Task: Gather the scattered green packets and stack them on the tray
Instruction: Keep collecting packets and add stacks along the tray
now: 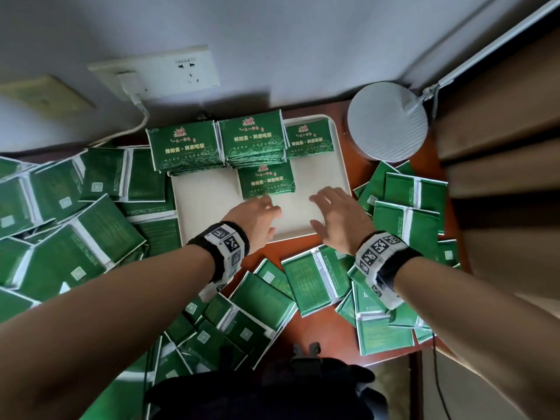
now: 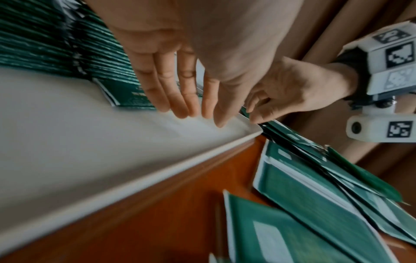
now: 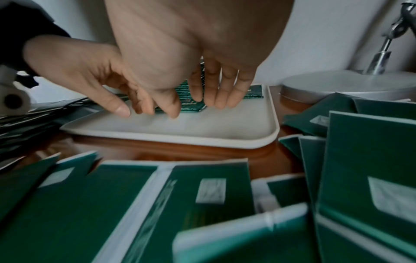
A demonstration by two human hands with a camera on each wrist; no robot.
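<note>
Both empty hands, left hand (image 1: 257,218) and right hand (image 1: 339,216), hover open-fingered over the cream rectangular plastic tray (image 1: 206,204); thin, slick green foil packets (image 1: 306,283) beside it look best pinched by their edges

Head view: positioned above the surface (image 1: 306,247), facing steeply down and forward toward the wall; it takes in both forearms, the whole tray (image 1: 209,204), the lamp base (image 1: 386,122) and the loose packets on every side.

Left wrist view: set close under the left hand (image 2: 180,58), looking along its fingers, low over the tray's near rim (image 2: 126,179); image tilted, motion-blurred. The right hand (image 2: 290,92) and its wristband appear at the right.

Right wrist view: close under the right hand (image 3: 198,58), low over the packets, facing the wall; the left hand (image 3: 76,71) enters from the left.

All three views share the tray and both hands.
</note>
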